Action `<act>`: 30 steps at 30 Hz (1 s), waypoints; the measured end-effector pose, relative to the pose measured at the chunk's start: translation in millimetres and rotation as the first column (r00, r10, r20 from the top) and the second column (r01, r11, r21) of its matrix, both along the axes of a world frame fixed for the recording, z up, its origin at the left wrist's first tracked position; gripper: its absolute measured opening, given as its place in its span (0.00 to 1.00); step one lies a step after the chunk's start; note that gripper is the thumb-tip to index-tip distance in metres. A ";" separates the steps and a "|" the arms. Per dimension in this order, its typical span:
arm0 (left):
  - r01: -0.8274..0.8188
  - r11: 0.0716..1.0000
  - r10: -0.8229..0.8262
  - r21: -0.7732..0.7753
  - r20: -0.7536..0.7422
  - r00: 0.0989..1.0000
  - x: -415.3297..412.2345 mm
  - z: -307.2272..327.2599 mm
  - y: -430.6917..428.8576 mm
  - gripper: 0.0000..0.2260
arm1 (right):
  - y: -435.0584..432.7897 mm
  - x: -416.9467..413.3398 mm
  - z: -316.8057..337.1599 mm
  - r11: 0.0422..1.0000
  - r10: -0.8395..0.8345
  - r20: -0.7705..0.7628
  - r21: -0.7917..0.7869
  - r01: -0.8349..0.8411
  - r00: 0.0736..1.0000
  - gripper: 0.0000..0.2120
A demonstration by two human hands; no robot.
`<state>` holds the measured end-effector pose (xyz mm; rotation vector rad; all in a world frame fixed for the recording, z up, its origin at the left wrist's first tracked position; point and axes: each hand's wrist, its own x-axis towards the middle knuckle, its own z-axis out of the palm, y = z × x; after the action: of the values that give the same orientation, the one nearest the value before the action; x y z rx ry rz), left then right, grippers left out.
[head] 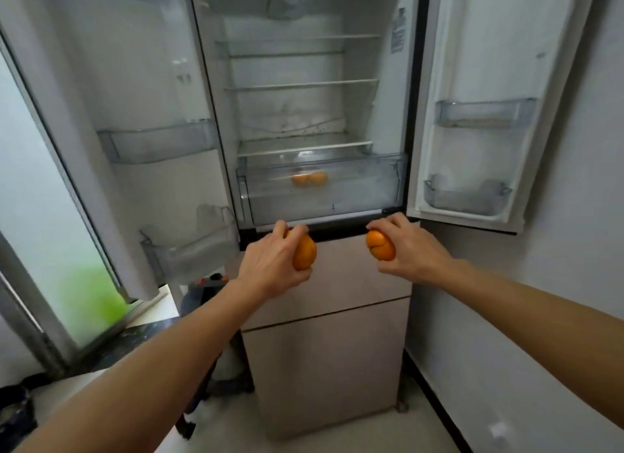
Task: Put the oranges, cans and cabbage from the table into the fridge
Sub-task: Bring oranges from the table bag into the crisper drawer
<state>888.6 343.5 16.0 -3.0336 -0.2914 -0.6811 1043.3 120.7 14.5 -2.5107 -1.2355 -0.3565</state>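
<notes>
The left hand (270, 261) grips an orange (304, 256), its fingers curled over the top and its thumb underneath, with most of the fruit showing on the hand's right side. The right hand (410, 246) grips a second orange (381, 244) the same way, the fruit showing at the hand's left side with a crease visible across its skin. Both hands are held out level with each other and apart, in front of the dark strip at the bottom edge of the fridge's (216, 81) upper compartment, just above the beige lower drawer fronts (324, 368). Directly behind and above the hands sits the clear crisper drawer (371, 182), and two more oranges (310, 179) lie side by side, touching, on its floor near the middle. Above the drawer run several glass shelves (304, 145). Both upper doors stand wide open: the left door (101, 97) carries clear bins (158, 145), and the right door (489, 64) carries two clear bins (486, 113) as well. To the left of the fridge is a frosted window (50, 233) with a green blur behind it, above a dark speckled sill (135, 337). A white wall (574, 283) runs along the right side, and the floor (337, 446) below is pale.
</notes>
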 end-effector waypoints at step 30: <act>-0.279 0.949 0.303 0.145 -0.662 0.686 424.2 89.3 286.0 0.32 | 376.2 384.7 89.0 0.670 0.458 -0.007 -0.654 -0.350 0.889 0.20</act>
<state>1312.9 629.5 105.4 -2.8378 -0.6906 0.4540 1428.0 496.9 103.5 -2.6250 -2.2577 -0.0023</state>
